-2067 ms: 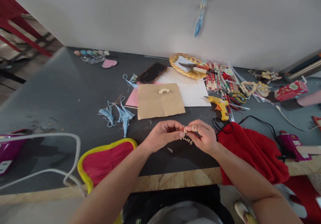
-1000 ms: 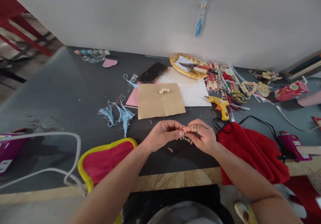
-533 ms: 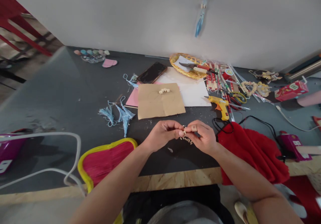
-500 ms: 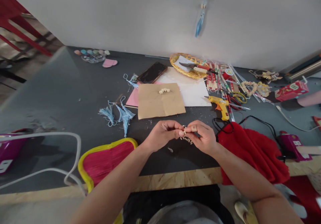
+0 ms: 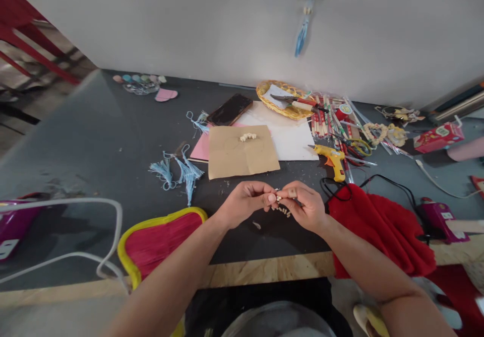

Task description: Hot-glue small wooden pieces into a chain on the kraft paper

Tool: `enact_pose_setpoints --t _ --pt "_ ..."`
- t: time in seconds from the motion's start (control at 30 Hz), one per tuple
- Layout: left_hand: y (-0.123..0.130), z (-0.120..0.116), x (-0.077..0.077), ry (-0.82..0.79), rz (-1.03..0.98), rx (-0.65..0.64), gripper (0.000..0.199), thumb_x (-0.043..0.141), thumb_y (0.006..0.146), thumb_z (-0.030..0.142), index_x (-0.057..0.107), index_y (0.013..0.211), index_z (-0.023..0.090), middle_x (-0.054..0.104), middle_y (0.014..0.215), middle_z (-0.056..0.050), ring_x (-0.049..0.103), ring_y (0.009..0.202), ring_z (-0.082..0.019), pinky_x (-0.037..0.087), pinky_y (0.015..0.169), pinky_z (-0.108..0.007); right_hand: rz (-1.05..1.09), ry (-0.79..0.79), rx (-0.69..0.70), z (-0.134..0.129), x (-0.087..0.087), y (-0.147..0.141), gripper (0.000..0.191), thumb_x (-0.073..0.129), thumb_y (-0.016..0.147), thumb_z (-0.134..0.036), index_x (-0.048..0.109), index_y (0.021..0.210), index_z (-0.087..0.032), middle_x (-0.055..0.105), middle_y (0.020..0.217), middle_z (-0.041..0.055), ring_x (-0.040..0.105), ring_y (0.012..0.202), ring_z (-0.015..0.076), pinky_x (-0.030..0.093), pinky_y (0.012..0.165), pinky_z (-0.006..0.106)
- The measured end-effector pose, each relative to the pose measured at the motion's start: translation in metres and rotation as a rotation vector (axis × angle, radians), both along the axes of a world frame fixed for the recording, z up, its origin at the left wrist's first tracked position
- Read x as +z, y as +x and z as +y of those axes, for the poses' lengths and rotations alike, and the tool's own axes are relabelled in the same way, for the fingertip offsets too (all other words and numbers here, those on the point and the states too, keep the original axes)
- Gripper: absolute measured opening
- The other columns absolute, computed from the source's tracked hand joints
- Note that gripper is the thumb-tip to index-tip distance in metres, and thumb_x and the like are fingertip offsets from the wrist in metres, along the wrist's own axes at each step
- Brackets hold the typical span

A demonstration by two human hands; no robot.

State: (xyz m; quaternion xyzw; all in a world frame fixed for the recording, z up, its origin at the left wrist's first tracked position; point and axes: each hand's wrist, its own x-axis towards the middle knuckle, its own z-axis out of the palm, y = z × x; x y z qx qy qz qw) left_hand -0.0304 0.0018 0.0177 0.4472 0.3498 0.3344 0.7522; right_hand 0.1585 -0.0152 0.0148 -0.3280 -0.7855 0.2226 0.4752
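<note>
My left hand (image 5: pixel 247 203) and my right hand (image 5: pixel 304 206) meet just above the near part of the dark table. Both pinch small cream beads (image 5: pixel 279 198) between thumb and forefinger; fingertips cover part of them. Below the fingers, several more pale beads (image 5: pixel 285 211) show in a short row, and I cannot tell whether they hang or lie on the table. Beyond my hands, a brown paper sheet (image 5: pixel 244 160) carries a small curved cluster of cream beads (image 5: pixel 248 137). Light blue tassels (image 5: pixel 185 173) lie left of the paper.
A yellow glue gun (image 5: pixel 330 159) and red cloth (image 5: pixel 378 231) are on the right. Behind stand a wicker basket (image 5: pixel 272 106) with pliers, wrapped sticks (image 5: pixel 323 120) and a phone (image 5: pixel 230 109). A yellow-edged red pad (image 5: pixel 162 241) and white cable (image 5: pixel 120 221) lie left.
My fingers have shifted very slightly on the beads, the left thumb moving a little. Both hands stay in the same place, and the table things have not moved.
</note>
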Motion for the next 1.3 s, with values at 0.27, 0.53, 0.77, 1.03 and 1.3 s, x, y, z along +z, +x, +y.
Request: enact_pose_setpoints --t 0.27,0.53,0.77,1.03,1.3 --pt "-0.0005 -0.0003 -0.0023 -0.029 -0.030 -0.013 0.023 0.078 0.071 0.032 0.071 0.077 0.011 0.067 0.069 -0.002 0.054 0.059 -0.008 0.042 0.058 -0.020 -0.010 0.023 0.009 0.0007 -0.0022 0.0008 0.019 0.059 0.088 -0.010 0.068 0.103 -0.018 0.068 0.086 0.0076 0.066 0.076 0.0138 0.057 0.066 0.024" --pt "0.0002 -0.0001 -0.0034 -0.036 -0.037 -0.004 0.023 0.076 0.074 0.034 0.070 0.077 0.012 0.065 0.068 -0.001 0.053 0.059 -0.007 0.041 0.058 -0.020 -0.014 0.043 -0.037 -0.0005 0.0006 -0.0002 0.015 0.070 0.082 -0.018 0.064 0.095 -0.019 0.067 0.082 0.0050 0.065 0.069 0.0130 0.056 0.061 0.023" --pt "-0.0010 -0.0004 -0.0031 -0.037 -0.023 -0.033 0.031 0.075 0.074 0.042 0.069 0.075 0.011 0.067 0.068 -0.003 0.053 0.059 -0.009 0.042 0.058 -0.021 -0.045 0.026 -0.027 -0.0004 0.0026 0.0004 0.013 0.058 0.088 -0.012 0.065 0.097 -0.019 0.068 0.083 0.0061 0.066 0.073 0.0139 0.056 0.065 0.024" --pt "-0.0013 0.0002 -0.0043 -0.037 -0.039 -0.041 0.027 0.076 0.073 0.037 0.071 0.079 0.011 0.068 0.070 -0.004 0.054 0.059 -0.009 0.042 0.058 -0.021 -0.038 0.004 -0.008 -0.0004 0.0027 0.0006 0.013 0.055 0.090 -0.013 0.066 0.096 -0.017 0.067 0.082 0.0068 0.065 0.073 0.0137 0.056 0.065 0.024" --pt "-0.0012 -0.0011 -0.0013 -0.078 -0.009 -0.030 0.026 0.081 0.068 0.032 0.072 0.081 0.011 0.069 0.071 -0.004 0.055 0.060 -0.010 0.044 0.060 -0.022 -0.037 -0.012 0.015 -0.0011 -0.0001 0.0013 0.013 0.055 0.091 -0.015 0.066 0.097 -0.019 0.065 0.084 0.0065 0.064 0.074 0.0136 0.056 0.064 0.025"
